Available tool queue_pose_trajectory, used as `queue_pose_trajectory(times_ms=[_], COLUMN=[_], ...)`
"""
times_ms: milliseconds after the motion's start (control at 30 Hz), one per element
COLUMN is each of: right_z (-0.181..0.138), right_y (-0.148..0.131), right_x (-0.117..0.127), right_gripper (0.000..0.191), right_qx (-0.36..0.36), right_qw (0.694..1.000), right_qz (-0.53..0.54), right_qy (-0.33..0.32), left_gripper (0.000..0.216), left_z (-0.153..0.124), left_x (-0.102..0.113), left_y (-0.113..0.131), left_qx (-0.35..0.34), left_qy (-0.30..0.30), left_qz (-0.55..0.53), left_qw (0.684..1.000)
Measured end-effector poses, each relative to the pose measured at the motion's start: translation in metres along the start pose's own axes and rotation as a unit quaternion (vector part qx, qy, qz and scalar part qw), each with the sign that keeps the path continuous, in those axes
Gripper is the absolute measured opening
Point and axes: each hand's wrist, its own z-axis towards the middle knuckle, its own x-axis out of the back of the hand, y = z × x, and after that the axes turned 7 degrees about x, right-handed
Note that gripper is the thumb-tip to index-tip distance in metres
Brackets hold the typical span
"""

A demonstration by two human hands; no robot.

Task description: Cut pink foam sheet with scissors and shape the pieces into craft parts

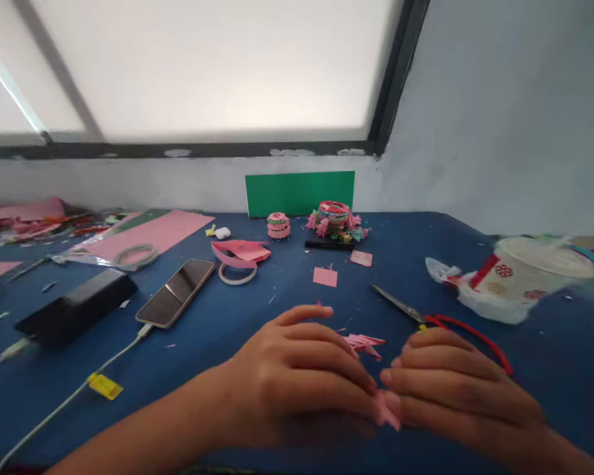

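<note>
My left hand point(297, 376) and my right hand point(455, 389) meet low in the middle of the blue table point(228, 316). Both pinch a small piece of pink paper point(387, 409) between their fingertips. Just beyond the fingers lies another cut pink paper piece point(363, 343) with pointed fringes. Red-handled scissors point(426, 316) lie right behind my right hand, blades pointing far left.
A phone point(175, 292) on a white cable, a black box point(76, 307) and a yellow tag point(105, 386) lie left. Pink sheets point(148, 234), tape rings point(237, 274), pink squares point(325, 276), finished paper decorations point(334, 221) and a green card point(299, 192) sit further back. A plastic cup point(519, 277) lies right.
</note>
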Motion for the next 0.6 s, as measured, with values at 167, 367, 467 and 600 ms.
queue_pose_trajectory(times_ms=[167, 367, 467, 600], right_z=[0.011, 0.011, 0.012, 0.013], right_y=[-0.002, -0.001, 0.0, 0.0], right_x=[-0.01, -0.02, -0.021, -0.02], right_gripper=[0.026, 0.031, 0.029, 0.025], right_qx=[0.023, 0.104, 0.09, 0.082], right_qw=[0.999, 0.99, 0.99, 0.992], right_qz=[0.005, 0.029, 0.039, 0.05], right_qy=[-0.039, -0.091, -0.1, -0.08], left_gripper=[0.008, 0.013, 0.012, 0.013], left_z=[0.004, -0.001, -0.001, 0.001], left_x=[0.016, 0.012, 0.012, 0.014], left_y=[0.009, 0.005, 0.004, 0.004], left_qx=[0.126, 0.172, 0.163, 0.154], left_qy=[-0.162, -0.24, -0.239, -0.236], left_qz=[-0.029, -0.031, -0.025, -0.033], left_qw=[0.978, 0.955, 0.957, 0.959])
